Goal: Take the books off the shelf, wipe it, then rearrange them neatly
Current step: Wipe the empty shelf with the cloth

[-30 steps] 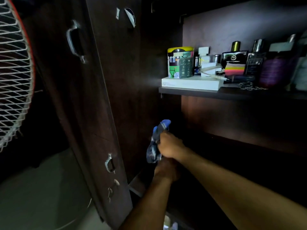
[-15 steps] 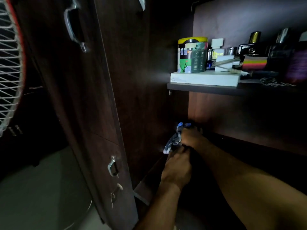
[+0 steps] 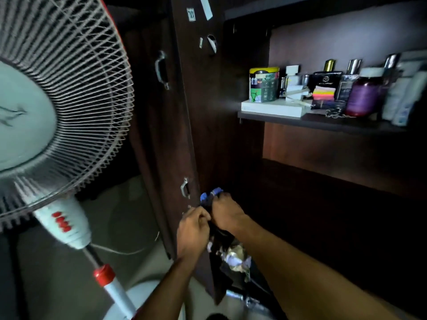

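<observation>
Two hands, left (image 3: 193, 229) and right (image 3: 225, 212), grip one cloth (image 3: 211, 195). There is one fan (image 3: 57, 107), one tin (image 3: 264, 85), one white box (image 3: 272, 108), one purple jar (image 3: 362, 97) and two door handles, upper (image 3: 161, 70) and lower (image 3: 184, 187).

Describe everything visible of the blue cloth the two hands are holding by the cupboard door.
The crumpled blue cloth looks like soft fabric, bright blue where light catches it and dark where it hangs in shadow. It is bunched up, not spread flat. Its blue end sticks out above the right hand, which grips it from above; the left hand holds its lower part just beneath. It hangs in the air beside the edge of the dark brown wooden cupboard door, below the upper shelf. How far it extends downward is lost in the dark.
</observation>
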